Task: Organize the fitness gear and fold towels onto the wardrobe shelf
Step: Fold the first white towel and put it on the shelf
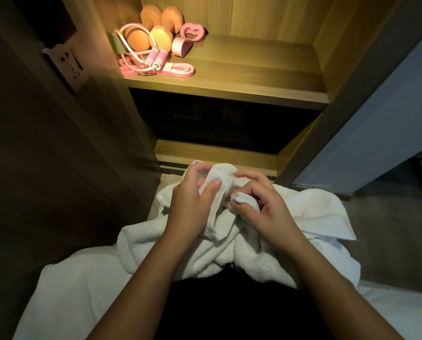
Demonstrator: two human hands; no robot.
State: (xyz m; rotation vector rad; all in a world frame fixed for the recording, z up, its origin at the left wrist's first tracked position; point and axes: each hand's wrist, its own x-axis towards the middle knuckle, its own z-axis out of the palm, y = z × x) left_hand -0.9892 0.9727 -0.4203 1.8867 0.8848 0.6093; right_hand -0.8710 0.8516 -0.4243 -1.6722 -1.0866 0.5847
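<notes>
Since the white towel [303,217] is thick terry bunched in a loose heap just before the person, below the open wardrobe [352,57], it should handle as light, soft and wholly limp, sagging wherever it is not held. It is not slippery or fragile. The best hold is likely at the hemmed corners and edges, drawn apart to flatten it. The left hand [192,200] curls round a raised fold with the thumb pressed on the cloth, and the right hand [261,204] pinches a small wad of hem between thumb and fingertips. White bedding [70,290] lies under and beside the heap. Above, the lit wooden shelf [254,77] has bare room on its right, with orange dumbbells [156,28], a pink band [180,69] and a jump rope [153,60] clustered on its left.
</notes>
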